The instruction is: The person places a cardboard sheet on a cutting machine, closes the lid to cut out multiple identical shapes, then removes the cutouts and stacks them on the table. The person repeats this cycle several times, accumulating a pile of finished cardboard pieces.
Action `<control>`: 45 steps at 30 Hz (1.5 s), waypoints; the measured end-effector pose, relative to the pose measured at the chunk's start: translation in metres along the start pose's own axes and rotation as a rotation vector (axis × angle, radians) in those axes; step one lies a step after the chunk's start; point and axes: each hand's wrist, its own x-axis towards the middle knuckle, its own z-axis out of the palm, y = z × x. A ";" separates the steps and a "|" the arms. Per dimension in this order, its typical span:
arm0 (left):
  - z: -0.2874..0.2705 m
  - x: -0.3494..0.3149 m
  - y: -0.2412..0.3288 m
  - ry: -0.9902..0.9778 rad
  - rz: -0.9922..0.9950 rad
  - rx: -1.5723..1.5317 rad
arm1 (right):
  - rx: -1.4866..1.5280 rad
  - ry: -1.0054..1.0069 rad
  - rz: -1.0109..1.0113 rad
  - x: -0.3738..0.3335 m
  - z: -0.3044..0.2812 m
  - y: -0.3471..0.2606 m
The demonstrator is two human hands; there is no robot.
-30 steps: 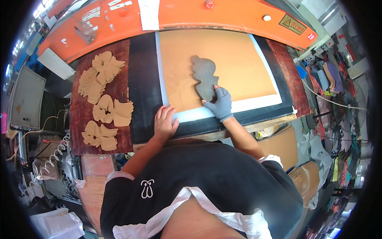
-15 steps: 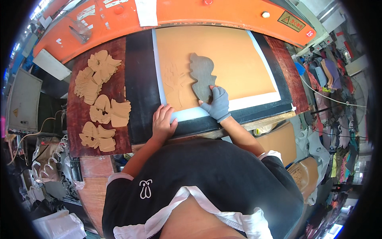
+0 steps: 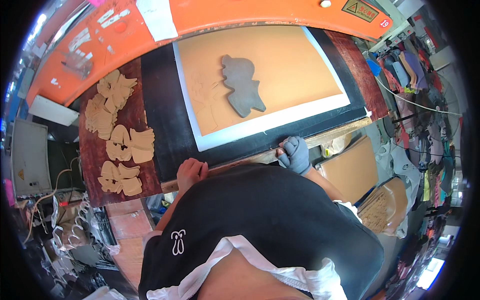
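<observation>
A grey, curvy-edged cutting die (image 3: pixel 241 82) lies flat on a tan sheet (image 3: pixel 295 65), with neither hand touching it. Cut outlines mark the sheet just left of the die. White backing (image 3: pixel 272 119) shows beneath the sheet along its front and left sides. My bare left hand (image 3: pixel 192 171) is at the table's front edge, its fingers curled; anything inside them is hidden. Farther right along that edge, my right hand (image 3: pixel 295 154) wears a grey fingerless glove and is closed, and what it may hold cannot be seen.
An orange press beam (image 3: pixel 210 20) spans the far side. Several stacks of tan cut pieces (image 3: pixel 117 177) sit on the dark red board (image 3: pixel 95 165) at left. Tan sheets (image 3: pixel 350 170) stand below the table at right. A grey cabinet (image 3: pixel 30 155) is far left.
My right hand has let go of the die and drawn back to the table's front edge. My left hand has left the sheet's corner and come back to that edge too. The view has shifted.
</observation>
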 end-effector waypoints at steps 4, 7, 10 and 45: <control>-0.006 0.066 -0.038 -0.007 -0.018 0.061 | -0.097 0.007 0.152 0.063 0.036 0.036; -0.007 0.110 -0.060 0.023 0.021 0.139 | -0.081 0.015 0.135 0.106 0.054 0.058; 0.010 0.168 -0.072 0.096 0.186 0.277 | -0.072 0.012 0.093 0.151 0.081 0.084; 0.105 0.355 -0.143 0.196 -0.118 0.425 | -0.043 -0.088 0.049 0.290 0.097 0.294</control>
